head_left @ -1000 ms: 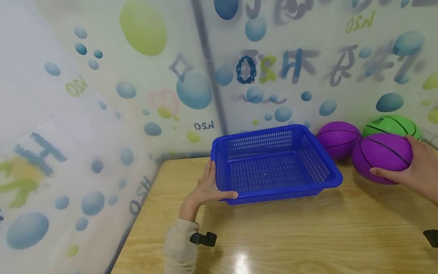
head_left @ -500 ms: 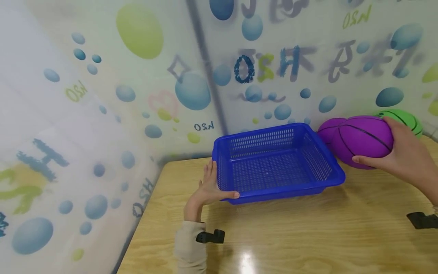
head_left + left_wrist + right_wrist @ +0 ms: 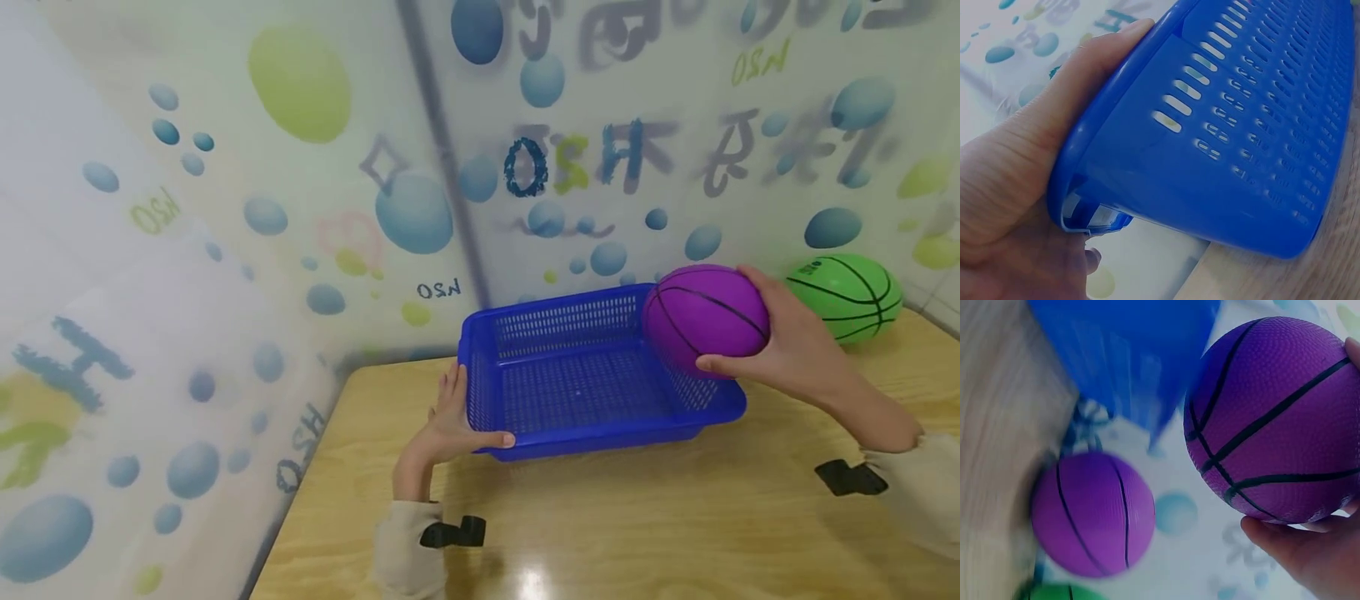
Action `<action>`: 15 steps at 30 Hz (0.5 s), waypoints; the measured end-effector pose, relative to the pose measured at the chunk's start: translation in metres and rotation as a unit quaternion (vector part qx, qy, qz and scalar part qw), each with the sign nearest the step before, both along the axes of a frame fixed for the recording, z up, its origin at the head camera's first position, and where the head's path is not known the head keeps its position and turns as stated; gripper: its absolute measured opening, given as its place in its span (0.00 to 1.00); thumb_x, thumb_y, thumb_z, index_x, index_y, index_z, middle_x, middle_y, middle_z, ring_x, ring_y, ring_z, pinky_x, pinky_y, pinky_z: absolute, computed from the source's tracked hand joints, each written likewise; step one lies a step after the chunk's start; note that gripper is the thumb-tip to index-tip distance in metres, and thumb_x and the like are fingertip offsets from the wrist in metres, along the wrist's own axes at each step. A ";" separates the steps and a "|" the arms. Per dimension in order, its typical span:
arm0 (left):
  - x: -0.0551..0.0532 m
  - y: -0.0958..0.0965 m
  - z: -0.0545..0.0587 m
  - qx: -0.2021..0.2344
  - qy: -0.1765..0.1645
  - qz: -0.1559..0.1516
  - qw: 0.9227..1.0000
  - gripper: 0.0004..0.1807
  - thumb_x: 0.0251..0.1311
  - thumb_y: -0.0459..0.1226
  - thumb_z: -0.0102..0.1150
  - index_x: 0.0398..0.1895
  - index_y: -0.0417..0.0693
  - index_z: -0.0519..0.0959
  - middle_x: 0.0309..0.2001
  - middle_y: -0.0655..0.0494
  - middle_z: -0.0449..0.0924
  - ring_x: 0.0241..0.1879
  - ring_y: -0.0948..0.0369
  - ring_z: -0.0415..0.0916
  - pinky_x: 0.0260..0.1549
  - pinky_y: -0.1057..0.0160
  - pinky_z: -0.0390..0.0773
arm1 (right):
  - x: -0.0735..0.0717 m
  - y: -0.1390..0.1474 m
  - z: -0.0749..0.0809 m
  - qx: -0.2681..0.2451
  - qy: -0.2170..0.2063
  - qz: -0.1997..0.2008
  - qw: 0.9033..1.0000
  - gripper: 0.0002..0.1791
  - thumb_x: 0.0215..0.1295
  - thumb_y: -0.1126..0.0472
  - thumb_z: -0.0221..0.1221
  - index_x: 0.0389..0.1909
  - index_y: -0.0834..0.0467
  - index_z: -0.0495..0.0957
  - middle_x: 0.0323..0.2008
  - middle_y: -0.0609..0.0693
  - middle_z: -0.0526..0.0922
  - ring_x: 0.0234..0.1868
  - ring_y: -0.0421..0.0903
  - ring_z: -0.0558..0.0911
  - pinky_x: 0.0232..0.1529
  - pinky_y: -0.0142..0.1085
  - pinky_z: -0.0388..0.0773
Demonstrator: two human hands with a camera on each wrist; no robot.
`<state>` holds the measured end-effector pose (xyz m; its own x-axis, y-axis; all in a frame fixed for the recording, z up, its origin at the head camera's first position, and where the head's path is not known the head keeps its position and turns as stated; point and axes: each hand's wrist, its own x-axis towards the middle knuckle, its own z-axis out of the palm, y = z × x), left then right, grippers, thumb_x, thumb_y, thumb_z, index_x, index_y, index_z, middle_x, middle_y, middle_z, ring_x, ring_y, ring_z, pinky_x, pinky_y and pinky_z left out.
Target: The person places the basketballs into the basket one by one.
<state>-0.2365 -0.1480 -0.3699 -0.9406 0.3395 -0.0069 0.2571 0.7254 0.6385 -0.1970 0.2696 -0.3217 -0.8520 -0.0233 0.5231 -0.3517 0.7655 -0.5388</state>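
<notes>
- The purple ball (image 3: 705, 317) is up off the bench (image 3: 600, 521), and seen from the head it is in front of the right end of the blue basket (image 3: 592, 437). I can't tell just how high it is.
- It could slip and drop. The ball is round and fat, and the fingers only go part of the way round it.
- It could also bump the basket rim and roll off, if it is let go too near the edge.
- The ball lies in the curve of the right hand (image 3: 798, 346), to the left of the palm. The thumb is on the near side and a finger is on the far side. The hand is spread wide and has hold of just this ball.
- The left hand (image 3: 446, 429) is at the other end of the basket. Its thumb is over the rim and its fingers are on the outside, so it has hold of the rim. If that grip is weak, a bump could make the basket slide.
- The other purple ball (image 3: 1093, 515) sits near the right end of the basket, and the green ball (image 3: 851, 298) is further right. A knock could make them roll.
</notes>
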 end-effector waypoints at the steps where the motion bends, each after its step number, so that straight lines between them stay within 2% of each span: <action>1: 0.000 -0.001 0.000 0.001 0.001 0.000 1.000 0.73 0.33 0.62 0.71 0.73 0.48 0.30 0.73 0.54 0.24 0.69 0.55 0.17 0.59 0.33 0.31 | -0.002 -0.007 -0.002 0.004 0.002 0.011 1.000 0.64 0.32 0.50 0.77 0.71 0.58 0.50 0.59 0.67 0.63 0.50 0.68 0.68 0.38 0.66 0.68; 8: 0.004 0.001 0.001 0.012 0.002 -0.003 1.000 0.72 0.35 0.61 0.70 0.73 0.46 0.31 0.73 0.51 0.25 0.69 0.52 0.19 0.58 0.32 0.34 | -0.015 -0.035 -0.019 0.029 -0.001 0.049 0.998 0.62 0.33 0.43 0.76 0.69 0.56 0.53 0.60 0.65 0.63 0.50 0.67 0.71 0.38 0.64 0.71; 15: 0.002 -0.001 0.000 0.016 -0.002 -0.007 1.000 0.72 0.35 0.62 0.70 0.73 0.48 0.30 0.73 0.53 0.23 0.70 0.54 0.19 0.59 0.34 0.34 | -0.018 -0.042 -0.034 0.039 -0.009 0.071 0.997 0.62 0.35 0.42 0.74 0.69 0.62 0.52 0.60 0.67 0.63 0.51 0.66 0.71 0.41 0.62 0.71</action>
<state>-0.2340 -0.1489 -0.3701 -0.9359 0.3523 0.0002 0.2639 0.7008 0.6628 -0.2153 0.2275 -0.3553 -0.8468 -0.1835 0.4993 -0.4494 0.7490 -0.4868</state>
